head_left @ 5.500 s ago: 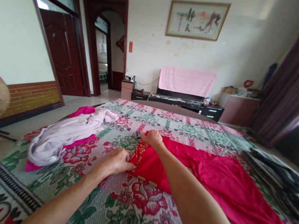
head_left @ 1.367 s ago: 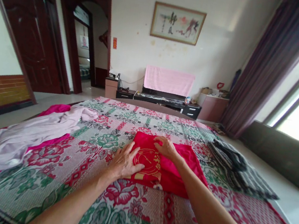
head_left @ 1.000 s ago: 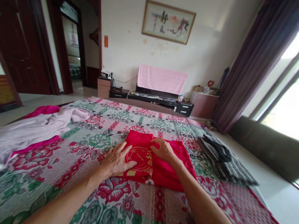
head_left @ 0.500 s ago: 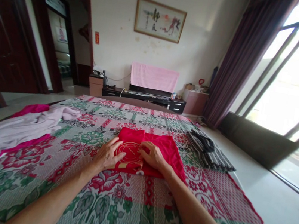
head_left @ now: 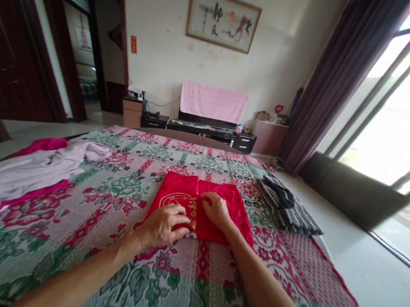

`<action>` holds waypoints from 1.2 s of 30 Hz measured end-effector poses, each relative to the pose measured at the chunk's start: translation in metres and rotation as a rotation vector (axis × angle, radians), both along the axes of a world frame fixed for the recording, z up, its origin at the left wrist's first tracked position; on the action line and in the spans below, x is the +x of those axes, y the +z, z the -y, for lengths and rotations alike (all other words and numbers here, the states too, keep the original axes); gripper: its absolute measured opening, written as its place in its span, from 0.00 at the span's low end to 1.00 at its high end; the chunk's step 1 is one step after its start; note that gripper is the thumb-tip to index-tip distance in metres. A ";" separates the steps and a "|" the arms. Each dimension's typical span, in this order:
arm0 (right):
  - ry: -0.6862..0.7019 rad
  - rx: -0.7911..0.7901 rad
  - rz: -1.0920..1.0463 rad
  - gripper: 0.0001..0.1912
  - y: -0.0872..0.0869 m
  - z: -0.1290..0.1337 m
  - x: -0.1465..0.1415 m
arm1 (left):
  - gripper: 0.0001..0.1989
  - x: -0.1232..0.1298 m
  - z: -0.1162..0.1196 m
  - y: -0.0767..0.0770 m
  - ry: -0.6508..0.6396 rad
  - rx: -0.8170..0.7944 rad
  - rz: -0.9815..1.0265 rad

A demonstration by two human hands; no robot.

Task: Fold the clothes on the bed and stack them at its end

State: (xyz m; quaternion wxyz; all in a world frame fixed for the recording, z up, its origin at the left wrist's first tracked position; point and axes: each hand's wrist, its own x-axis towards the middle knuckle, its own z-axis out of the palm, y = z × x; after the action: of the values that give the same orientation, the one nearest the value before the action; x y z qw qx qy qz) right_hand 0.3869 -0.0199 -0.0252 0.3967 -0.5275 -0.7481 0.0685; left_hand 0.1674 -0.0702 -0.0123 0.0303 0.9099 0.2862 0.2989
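Note:
A red cloth (head_left: 181,181) with gold circular and character prints lies folded over itself in front of me, a fold edge running down its middle. My left hand (head_left: 166,224) is at its near edge, fingers and thumb curled together on the cloth beside the fold. My right hand (head_left: 215,210) rests on the right half, its fingertips bent and pinching at the fold edge. What kind of article the cloth is cannot be made out. Under it spreads a patterned floral cover (head_left: 126,185) in green, red and white.
Pale and magenta clothes (head_left: 31,167) lie heaped at the left. A folded black-and-white striped garment (head_left: 297,212) sits near the right edge. Beyond stands a black TV cabinet (head_left: 208,132), with a pink cloth (head_left: 213,102) draped above it. A window (head_left: 403,102) is at the right.
My left hand has moved right across the red cloth to the near end of the fold, and its spread fingers have closed. The right hand has shifted slightly right.

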 end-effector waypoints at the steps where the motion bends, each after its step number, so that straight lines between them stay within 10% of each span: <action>1: 0.010 0.012 0.023 0.14 -0.001 0.000 -0.001 | 0.12 0.002 0.002 0.000 -0.019 -0.007 -0.036; 23: -0.325 -0.447 0.241 0.15 0.038 -0.092 -0.026 | 0.10 0.001 -0.002 -0.001 -0.051 -0.113 -0.056; 36: -0.370 -0.378 0.178 0.13 0.026 -0.094 -0.012 | 0.10 0.001 -0.001 0.002 -0.105 -0.069 -0.021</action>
State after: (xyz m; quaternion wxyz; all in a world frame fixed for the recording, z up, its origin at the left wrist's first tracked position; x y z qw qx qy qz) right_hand 0.3753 0.0738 0.0004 0.2295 -0.7239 -0.6448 0.0867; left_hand 0.1688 -0.0695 -0.0104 0.0744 0.9252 0.2484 0.2770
